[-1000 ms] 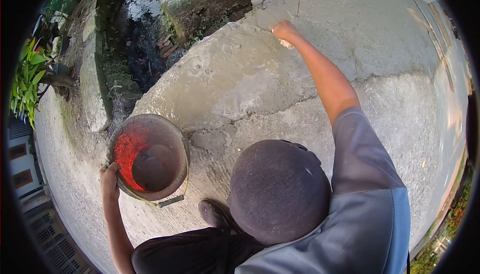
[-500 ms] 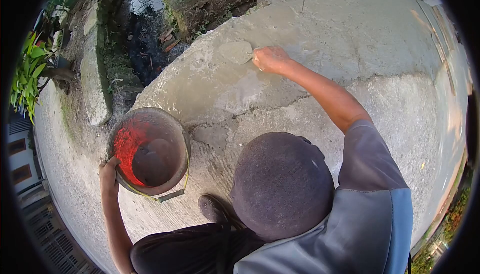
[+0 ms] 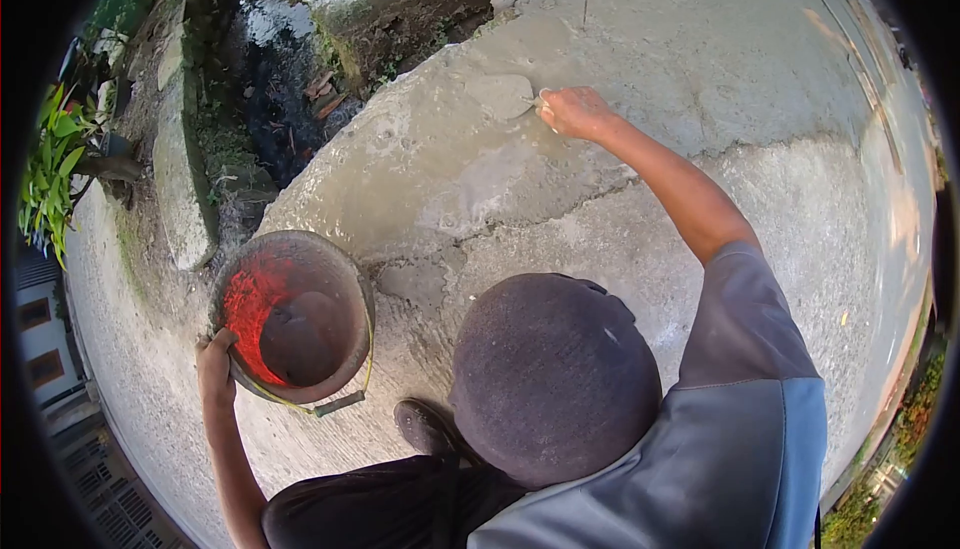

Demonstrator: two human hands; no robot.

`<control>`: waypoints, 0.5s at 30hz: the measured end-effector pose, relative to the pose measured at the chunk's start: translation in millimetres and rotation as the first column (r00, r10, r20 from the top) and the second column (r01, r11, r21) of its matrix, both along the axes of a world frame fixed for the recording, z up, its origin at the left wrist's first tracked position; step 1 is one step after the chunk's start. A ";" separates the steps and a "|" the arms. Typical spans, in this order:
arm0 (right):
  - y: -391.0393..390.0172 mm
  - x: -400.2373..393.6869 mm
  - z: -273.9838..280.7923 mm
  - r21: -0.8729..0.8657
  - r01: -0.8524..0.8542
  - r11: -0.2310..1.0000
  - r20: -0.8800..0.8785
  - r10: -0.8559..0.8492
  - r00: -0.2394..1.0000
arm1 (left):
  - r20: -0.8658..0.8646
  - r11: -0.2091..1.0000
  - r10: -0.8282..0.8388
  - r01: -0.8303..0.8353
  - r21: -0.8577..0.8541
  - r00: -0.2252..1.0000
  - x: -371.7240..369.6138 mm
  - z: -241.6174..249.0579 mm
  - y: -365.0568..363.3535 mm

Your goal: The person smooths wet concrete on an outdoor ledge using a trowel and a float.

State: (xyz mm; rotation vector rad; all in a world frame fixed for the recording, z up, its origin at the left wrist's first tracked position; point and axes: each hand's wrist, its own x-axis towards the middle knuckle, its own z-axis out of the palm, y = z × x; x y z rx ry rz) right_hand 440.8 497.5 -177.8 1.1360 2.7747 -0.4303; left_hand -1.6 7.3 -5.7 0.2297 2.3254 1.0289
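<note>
The right hand (image 3: 575, 112) is closed around the handle of a trowel (image 3: 500, 96), whose rounded, grey-coated blade lies flat on the smeared, wet-looking cement (image 3: 400, 174) beyond the crouching person. The left hand (image 3: 214, 364) grips the near-left rim of a dark bucket (image 3: 330, 271), fingers curled over its edge. The bucket tilts to show its interior (streaked bright red along one side), its wire handle (image 3: 370, 354) hanging down toward the ribbed concrete (image 3: 400, 349).

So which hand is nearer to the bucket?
Left. The left hand holds the left edge of the bucket; the right hand is farther off, ahead and to its right, holding a trowel.
</note>
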 end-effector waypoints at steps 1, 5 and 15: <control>17.1 6.0 -11.9 0.029 0.044 0.999 -0.010 -0.044 0.999 | 0.005 1.000 0.014 -0.014 0.013 1.000 9.5 4.3 4.9; 85.8 17.0 -36.5 -0.060 0.326 0.943 -0.038 -0.329 0.944 | 0.022 1.000 0.008 -0.008 0.001 1.000 -1.1 1.4 -5.6; 76.5 39.3 -36.5 0.041 0.400 0.916 -0.049 -0.398 0.916 | 0.032 1.000 -0.009 0.010 -0.021 0.999 -1.4 3.9 -5.7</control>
